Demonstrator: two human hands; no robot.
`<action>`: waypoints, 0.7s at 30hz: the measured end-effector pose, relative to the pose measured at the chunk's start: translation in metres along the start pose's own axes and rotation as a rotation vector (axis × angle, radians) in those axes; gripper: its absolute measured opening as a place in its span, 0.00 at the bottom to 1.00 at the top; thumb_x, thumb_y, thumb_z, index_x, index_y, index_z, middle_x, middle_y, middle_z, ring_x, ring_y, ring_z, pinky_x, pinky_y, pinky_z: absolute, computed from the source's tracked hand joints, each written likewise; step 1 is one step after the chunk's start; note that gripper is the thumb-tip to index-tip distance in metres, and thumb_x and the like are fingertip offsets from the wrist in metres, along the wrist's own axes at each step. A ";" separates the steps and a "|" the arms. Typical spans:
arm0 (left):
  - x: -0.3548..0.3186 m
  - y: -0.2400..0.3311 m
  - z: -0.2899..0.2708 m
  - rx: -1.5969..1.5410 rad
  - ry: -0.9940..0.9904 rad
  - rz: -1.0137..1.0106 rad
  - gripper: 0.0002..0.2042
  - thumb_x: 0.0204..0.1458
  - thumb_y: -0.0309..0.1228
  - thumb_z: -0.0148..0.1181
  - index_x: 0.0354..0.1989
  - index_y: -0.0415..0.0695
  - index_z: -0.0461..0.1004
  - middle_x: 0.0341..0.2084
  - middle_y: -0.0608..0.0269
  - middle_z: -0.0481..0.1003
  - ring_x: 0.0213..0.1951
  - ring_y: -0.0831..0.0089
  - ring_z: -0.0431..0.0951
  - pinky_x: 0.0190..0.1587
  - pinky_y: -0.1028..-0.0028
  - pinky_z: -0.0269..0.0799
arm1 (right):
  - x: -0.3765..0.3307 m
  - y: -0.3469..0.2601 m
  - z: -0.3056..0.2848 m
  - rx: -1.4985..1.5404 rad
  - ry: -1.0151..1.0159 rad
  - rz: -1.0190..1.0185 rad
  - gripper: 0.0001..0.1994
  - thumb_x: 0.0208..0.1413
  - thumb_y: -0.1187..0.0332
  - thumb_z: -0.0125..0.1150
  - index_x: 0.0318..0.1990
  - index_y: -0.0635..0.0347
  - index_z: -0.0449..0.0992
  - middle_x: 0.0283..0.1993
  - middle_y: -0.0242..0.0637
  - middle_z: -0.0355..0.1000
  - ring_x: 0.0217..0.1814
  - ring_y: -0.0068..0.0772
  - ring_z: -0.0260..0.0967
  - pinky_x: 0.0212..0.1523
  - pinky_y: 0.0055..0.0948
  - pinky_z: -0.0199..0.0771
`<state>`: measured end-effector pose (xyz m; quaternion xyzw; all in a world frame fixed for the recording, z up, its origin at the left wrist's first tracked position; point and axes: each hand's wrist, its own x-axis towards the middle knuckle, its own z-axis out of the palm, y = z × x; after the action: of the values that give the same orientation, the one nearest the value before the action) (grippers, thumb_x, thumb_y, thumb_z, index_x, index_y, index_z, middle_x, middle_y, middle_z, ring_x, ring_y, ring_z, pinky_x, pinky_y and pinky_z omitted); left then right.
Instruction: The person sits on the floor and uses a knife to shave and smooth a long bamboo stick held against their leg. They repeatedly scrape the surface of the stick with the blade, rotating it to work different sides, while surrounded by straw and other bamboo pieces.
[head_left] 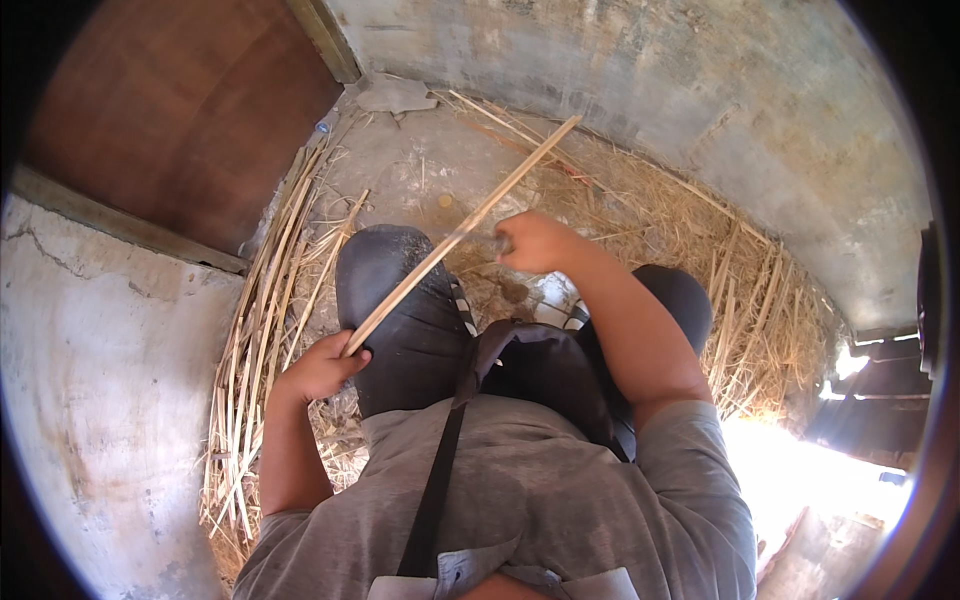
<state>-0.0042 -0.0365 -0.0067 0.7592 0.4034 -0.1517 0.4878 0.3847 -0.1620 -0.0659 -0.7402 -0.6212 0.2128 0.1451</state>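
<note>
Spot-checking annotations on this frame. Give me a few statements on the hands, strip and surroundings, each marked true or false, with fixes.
1. The left hand grips the near end of the long wooden strip. True.
2. The right hand is empty. False: its fingers are closed on a small tool, kind hard to tell.
3. In this view the strip crosses over the person's left knee. True.
4. The brown panel is at the upper right of the picture. False: it is at the upper left.
5. A row of thin strips lies on the ground to the person's left. True.
6. The person's shirt is bright red. False: it is grey.
</note>
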 end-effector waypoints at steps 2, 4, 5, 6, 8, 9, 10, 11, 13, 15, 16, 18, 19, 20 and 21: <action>-0.004 0.001 -0.001 0.047 0.018 0.017 0.10 0.65 0.37 0.61 0.37 0.44 0.72 0.23 0.75 0.65 0.25 0.82 0.63 0.27 0.74 0.60 | -0.008 -0.038 -0.022 -0.157 -0.129 -0.040 0.30 0.44 0.58 0.70 0.55 0.68 0.78 0.43 0.54 0.81 0.49 0.58 0.78 0.51 0.46 0.79; -0.001 -0.001 -0.003 -0.039 -0.007 -0.032 0.12 0.64 0.38 0.62 0.36 0.42 0.72 0.23 0.73 0.66 0.27 0.80 0.64 0.30 0.72 0.63 | 0.002 0.008 -0.007 0.020 -0.004 0.001 0.29 0.44 0.58 0.69 0.54 0.66 0.79 0.44 0.54 0.80 0.49 0.59 0.78 0.51 0.47 0.79; 0.000 -0.003 -0.003 -0.082 -0.021 -0.059 0.13 0.64 0.39 0.62 0.35 0.42 0.71 0.23 0.72 0.67 0.28 0.78 0.65 0.32 0.72 0.64 | 0.004 0.029 -0.002 0.109 0.057 0.023 0.28 0.45 0.58 0.69 0.54 0.65 0.79 0.44 0.54 0.80 0.49 0.59 0.78 0.51 0.47 0.78; 0.001 -0.004 -0.002 -0.078 -0.006 -0.041 0.13 0.64 0.38 0.62 0.36 0.42 0.72 0.23 0.72 0.66 0.28 0.79 0.65 0.32 0.72 0.64 | 0.003 0.037 -0.008 0.249 0.048 0.188 0.27 0.45 0.59 0.69 0.53 0.64 0.80 0.45 0.54 0.80 0.50 0.60 0.78 0.52 0.48 0.78; 0.000 -0.006 0.000 -0.066 0.022 -0.004 0.12 0.64 0.38 0.62 0.36 0.42 0.72 0.23 0.73 0.66 0.28 0.80 0.64 0.32 0.72 0.64 | 0.003 0.048 -0.016 0.529 0.032 0.518 0.25 0.46 0.59 0.69 0.52 0.62 0.81 0.45 0.54 0.80 0.50 0.60 0.77 0.52 0.49 0.78; 0.002 -0.008 0.001 -0.072 0.018 0.011 0.11 0.64 0.37 0.62 0.36 0.43 0.72 0.23 0.75 0.65 0.27 0.81 0.63 0.30 0.73 0.62 | 0.005 0.049 -0.012 0.409 0.088 0.417 0.25 0.46 0.59 0.68 0.52 0.61 0.81 0.46 0.53 0.80 0.51 0.59 0.77 0.52 0.49 0.78; 0.003 -0.009 0.001 -0.077 0.014 0.027 0.10 0.65 0.36 0.62 0.37 0.44 0.72 0.23 0.77 0.65 0.26 0.82 0.62 0.29 0.74 0.60 | 0.004 0.050 -0.006 0.288 0.143 0.316 0.24 0.46 0.59 0.68 0.52 0.59 0.81 0.47 0.52 0.80 0.51 0.58 0.78 0.52 0.49 0.78; 0.005 -0.010 0.001 -0.081 0.008 0.043 0.08 0.65 0.35 0.62 0.37 0.45 0.73 0.23 0.78 0.64 0.24 0.84 0.61 0.27 0.76 0.58 | 0.003 0.051 -0.001 0.167 0.198 0.216 0.24 0.47 0.60 0.68 0.52 0.58 0.81 0.47 0.51 0.80 0.51 0.57 0.78 0.52 0.49 0.78; 0.003 -0.009 0.001 -0.079 0.005 0.012 0.08 0.65 0.35 0.62 0.37 0.45 0.73 0.23 0.78 0.64 0.25 0.84 0.62 0.27 0.75 0.59 | 0.003 0.019 0.005 0.115 0.043 0.071 0.23 0.46 0.60 0.68 0.52 0.58 0.81 0.48 0.51 0.80 0.52 0.56 0.78 0.52 0.49 0.79; 0.002 -0.009 0.002 -0.074 0.015 0.016 0.08 0.65 0.35 0.62 0.37 0.45 0.73 0.23 0.77 0.65 0.26 0.83 0.62 0.28 0.75 0.60 | -0.001 -0.019 0.000 -0.006 -0.069 -0.009 0.23 0.45 0.61 0.68 0.51 0.59 0.81 0.49 0.51 0.80 0.52 0.56 0.78 0.52 0.49 0.79; 0.000 -0.010 0.004 -0.073 0.032 0.030 0.08 0.64 0.35 0.62 0.37 0.44 0.73 0.23 0.77 0.65 0.26 0.83 0.63 0.29 0.75 0.60 | -0.005 -0.037 -0.006 -0.102 -0.105 -0.023 0.23 0.45 0.61 0.68 0.50 0.59 0.82 0.49 0.51 0.80 0.52 0.56 0.78 0.52 0.49 0.79; -0.003 -0.010 0.005 -0.068 0.055 0.037 0.08 0.64 0.34 0.62 0.37 0.44 0.73 0.23 0.76 0.66 0.27 0.82 0.64 0.30 0.74 0.61 | -0.008 -0.046 -0.021 -0.136 -0.128 -0.013 0.22 0.43 0.63 0.67 0.48 0.61 0.81 0.48 0.53 0.80 0.52 0.58 0.77 0.53 0.48 0.79; -0.003 -0.008 0.004 -0.061 0.052 0.030 0.08 0.64 0.34 0.62 0.37 0.44 0.74 0.24 0.76 0.67 0.27 0.82 0.64 0.30 0.74 0.62 | -0.004 -0.024 -0.011 -0.040 -0.047 0.055 0.22 0.43 0.63 0.67 0.48 0.61 0.81 0.47 0.53 0.80 0.51 0.58 0.77 0.53 0.48 0.79; -0.001 -0.005 0.004 -0.052 0.047 0.032 0.08 0.64 0.34 0.63 0.38 0.43 0.74 0.24 0.75 0.67 0.27 0.82 0.65 0.31 0.74 0.62 | 0.005 0.011 0.006 0.049 0.040 0.127 0.22 0.43 0.63 0.66 0.48 0.61 0.81 0.47 0.53 0.80 0.51 0.57 0.78 0.53 0.49 0.79; 0.000 -0.001 0.005 -0.024 0.068 0.049 0.08 0.64 0.34 0.63 0.38 0.43 0.74 0.24 0.75 0.68 0.27 0.82 0.64 0.31 0.74 0.62 | 0.011 0.036 0.010 0.129 0.134 0.187 0.22 0.43 0.63 0.66 0.48 0.61 0.81 0.47 0.53 0.80 0.51 0.57 0.78 0.53 0.49 0.79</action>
<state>-0.0044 -0.0409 -0.0094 0.7674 0.4030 -0.1090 0.4866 0.4115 -0.1588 -0.0935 -0.7966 -0.5231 0.2152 0.2132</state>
